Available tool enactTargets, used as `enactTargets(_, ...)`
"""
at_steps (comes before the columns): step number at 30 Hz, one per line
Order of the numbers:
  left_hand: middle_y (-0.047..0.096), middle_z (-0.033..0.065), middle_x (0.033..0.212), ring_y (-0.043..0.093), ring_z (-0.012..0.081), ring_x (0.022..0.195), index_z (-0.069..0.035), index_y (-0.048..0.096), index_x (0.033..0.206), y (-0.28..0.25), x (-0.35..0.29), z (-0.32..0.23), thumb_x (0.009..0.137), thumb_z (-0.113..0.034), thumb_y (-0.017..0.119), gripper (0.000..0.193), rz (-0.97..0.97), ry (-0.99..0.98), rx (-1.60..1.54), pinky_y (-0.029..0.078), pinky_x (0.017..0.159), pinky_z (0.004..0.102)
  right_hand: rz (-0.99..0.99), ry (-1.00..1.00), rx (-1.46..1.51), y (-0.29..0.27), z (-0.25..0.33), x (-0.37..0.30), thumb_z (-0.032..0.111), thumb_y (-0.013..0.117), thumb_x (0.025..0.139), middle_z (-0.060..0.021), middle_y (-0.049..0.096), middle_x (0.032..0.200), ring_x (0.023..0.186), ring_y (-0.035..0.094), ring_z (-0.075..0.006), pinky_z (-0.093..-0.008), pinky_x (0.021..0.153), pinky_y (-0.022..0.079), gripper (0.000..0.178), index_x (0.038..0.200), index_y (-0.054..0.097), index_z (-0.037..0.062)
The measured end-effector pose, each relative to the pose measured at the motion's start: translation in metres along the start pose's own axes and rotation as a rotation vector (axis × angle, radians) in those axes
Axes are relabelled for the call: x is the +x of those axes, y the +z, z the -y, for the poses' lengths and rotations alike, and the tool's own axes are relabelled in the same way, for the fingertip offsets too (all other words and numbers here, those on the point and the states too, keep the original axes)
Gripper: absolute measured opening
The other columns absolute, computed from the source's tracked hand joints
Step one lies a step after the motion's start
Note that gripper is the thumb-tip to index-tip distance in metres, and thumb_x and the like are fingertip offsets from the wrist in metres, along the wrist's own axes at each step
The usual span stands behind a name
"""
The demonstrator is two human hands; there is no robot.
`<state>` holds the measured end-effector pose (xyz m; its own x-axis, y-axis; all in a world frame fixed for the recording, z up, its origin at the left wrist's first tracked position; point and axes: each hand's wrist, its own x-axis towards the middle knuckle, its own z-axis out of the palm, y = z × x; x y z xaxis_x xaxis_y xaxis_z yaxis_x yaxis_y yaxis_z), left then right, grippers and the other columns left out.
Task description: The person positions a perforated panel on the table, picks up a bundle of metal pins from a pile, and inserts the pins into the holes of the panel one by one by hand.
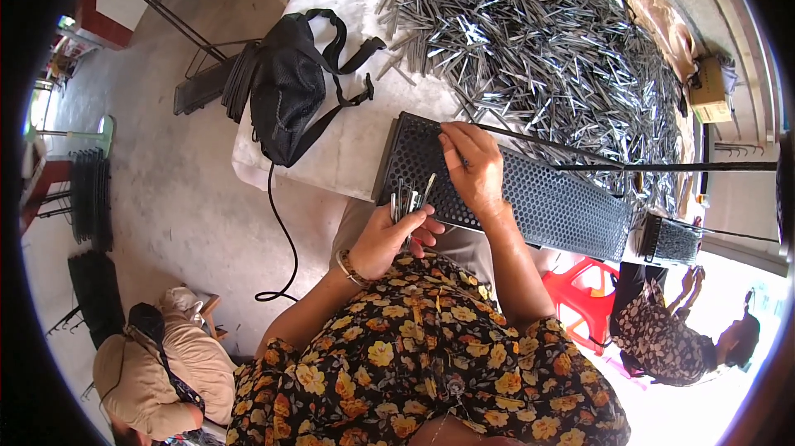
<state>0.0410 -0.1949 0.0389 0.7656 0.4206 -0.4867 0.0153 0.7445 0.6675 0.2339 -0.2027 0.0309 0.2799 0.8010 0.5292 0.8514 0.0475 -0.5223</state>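
A long black perforated tray [563, 204], covered in rows of round holes, lies across the table's near edge in front of me. My left hand [377, 245] is closed around a small bundle of thin dark metal strips [405, 201], their ends sticking up over the tray's left end. Bent over the tray's far left part is my right hand [479, 171], thumb and fingers drawn together at the holes. Whatever it pinches is too small or hidden. A large loose pile of similar strips [538, 48] spreads over the table beyond the tray.
A black bag [286, 90] with straps lies on the white-covered table [331, 168] at left. A black cord [273, 197] hangs to the floor. At right stand a red stool [584, 293] and a second person [662, 330]; another person [157, 371] sits lower left. Black racks [89, 197] stand at far left.
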Motion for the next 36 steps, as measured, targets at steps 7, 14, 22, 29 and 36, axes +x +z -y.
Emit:
enactTargets(7,0.065,0.0127,0.092,0.062,0.0141,0.073,0.0,0.053,0.11,0.002,0.0,-0.007,0.095,-0.022,0.051,0.027,-0.009,-0.018,-0.004,0.051,0.057,0.0254,0.055,-0.013,-0.019,-0.005,0.012,0.002,0.01,0.066,0.079,-0.0104,0.06,0.098,0.082,0.058,-0.0293,-0.0384,0.073,0.047,0.023,0.101,0.065,0.0032)
enactTargets(14,0.065,0.0126,0.093,0.061,0.0123,0.072,0.0,0.052,0.111,-0.001,0.0,-0.007,0.096,-0.018,0.049,0.023,0.009,0.125,-0.01,0.051,0.058,0.0245,0.389,0.539,0.626,-0.031,0.036,-0.009,0.016,0.066,0.086,-0.0088,0.067,0.087,0.078,0.061,-0.0125,-0.0253,0.068,0.048,0.023,0.103,0.066,-0.001)
enactTargets(22,0.066,0.0118,0.093,0.059,0.0097,0.07,0.0,0.051,0.115,0.004,-0.009,-0.01,0.096,-0.018,0.048,0.026,0.027,0.01,0.091,0.049,0.054,0.0233,0.098,0.613,0.588,-0.033,0.03,-0.014,0.009,0.064,0.086,-0.0084,0.069,0.087,0.077,0.062,-0.0091,-0.0232,0.07,0.049,0.02,0.104,0.065,-0.0012)
enactTargets(29,0.064,0.0106,0.087,0.046,0.0057,0.059,0.001,0.054,0.11,-0.003,-0.005,-0.004,0.096,-0.022,0.049,0.027,0.088,-0.089,0.035,0.039,0.047,0.0208,-0.084,0.454,0.247,-0.024,0.011,-0.004,0.008,0.067,0.083,-0.0084,0.066,0.079,0.062,0.057,-0.0109,-0.0247,0.059,0.048,0.016,0.099,0.067,0.0018)
enactTargets(36,0.063,0.0085,0.083,0.043,0.0045,0.055,-0.003,0.055,0.108,-0.004,-0.01,-0.002,0.096,-0.024,0.05,0.025,0.162,-0.092,0.069,0.034,0.044,0.0187,-0.127,0.325,0.147,-0.018,0.007,-0.007,0.007,0.068,0.082,-0.0106,0.066,0.08,0.063,0.06,-0.0162,-0.0274,0.06,0.049,0.016,0.097,0.067,0.003)
